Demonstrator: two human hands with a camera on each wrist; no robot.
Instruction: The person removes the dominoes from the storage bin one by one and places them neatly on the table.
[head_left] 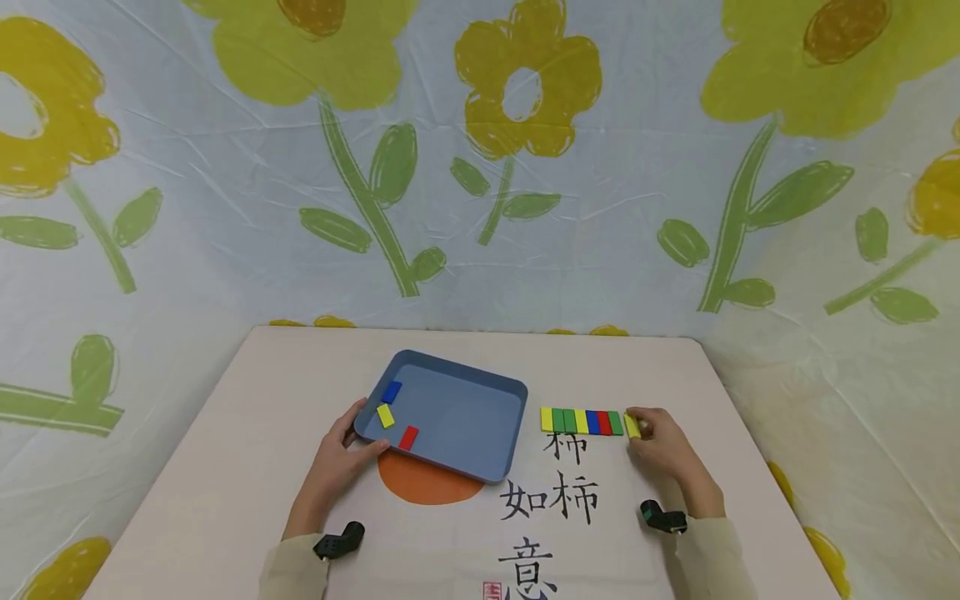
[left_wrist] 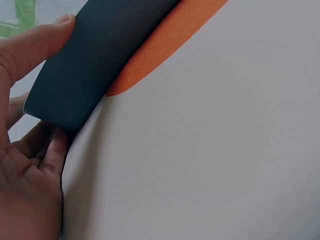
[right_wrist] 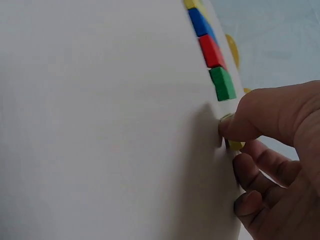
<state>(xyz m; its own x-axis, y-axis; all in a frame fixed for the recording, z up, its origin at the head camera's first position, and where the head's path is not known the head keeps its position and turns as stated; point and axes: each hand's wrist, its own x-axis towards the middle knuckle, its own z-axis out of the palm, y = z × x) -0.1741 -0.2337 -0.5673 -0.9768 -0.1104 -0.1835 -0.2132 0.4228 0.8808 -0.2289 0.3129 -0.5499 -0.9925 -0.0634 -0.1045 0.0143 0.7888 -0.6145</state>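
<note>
A shallow blue-grey tray (head_left: 457, 408) lies at an angle on the table, with a blue block (head_left: 392, 392), a yellow block (head_left: 386, 416) and a red block (head_left: 408, 437) inside. My left hand (head_left: 341, 454) grips its near left corner, thumb against the near wall in the left wrist view. To the right of the tray, several coloured blocks (head_left: 581, 421) form a straight row, side by side, ending in a green block (right_wrist: 222, 84). Just past that green end, my right hand (head_left: 666, 446) pinches a yellow block (head_left: 632, 426); the thumb partly covers it in the right wrist view.
The pale table top (head_left: 277, 392) bears black brushed characters (head_left: 551, 500), a red seal mark (head_left: 492, 591) and an orange shape (head_left: 427, 487) partly under the tray. A flower-printed cloth (head_left: 600, 250) hangs behind and around the table.
</note>
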